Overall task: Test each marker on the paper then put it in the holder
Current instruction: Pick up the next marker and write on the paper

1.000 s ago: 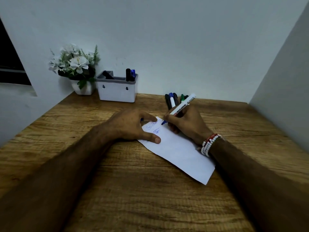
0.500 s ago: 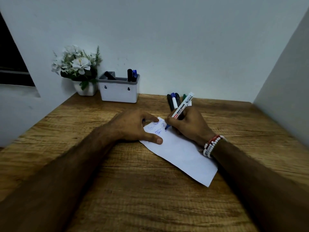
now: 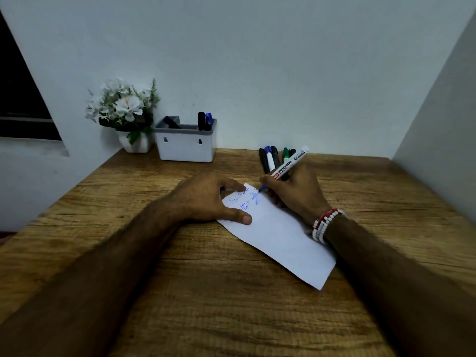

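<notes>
A white slip of paper [image 3: 280, 240] lies slanted on the wooden table [image 3: 206, 292], with blue scribbles near its far end. My left hand [image 3: 206, 199] rests flat on that far end, thumb and forefinger pressing the sheet down. My right hand [image 3: 296, 191] grips a white whiteboard marker [image 3: 289, 163], whose blue tip touches the paper by a fresh blue mark. Behind my right hand lie several capped markers [image 3: 270, 158] on the table. The white holder [image 3: 185, 145] stands at the back wall with three markers in it.
A small white pot of white flowers [image 3: 123, 112] stands left of the holder in the back corner. Walls close the table in at the back and on the right. A beaded bracelet [image 3: 325, 225] circles my right wrist.
The marker tip has drawn a new blue squiggle on the paper's far end. My right hand shifted slightly while writing; my left hand kept holding the paper.
</notes>
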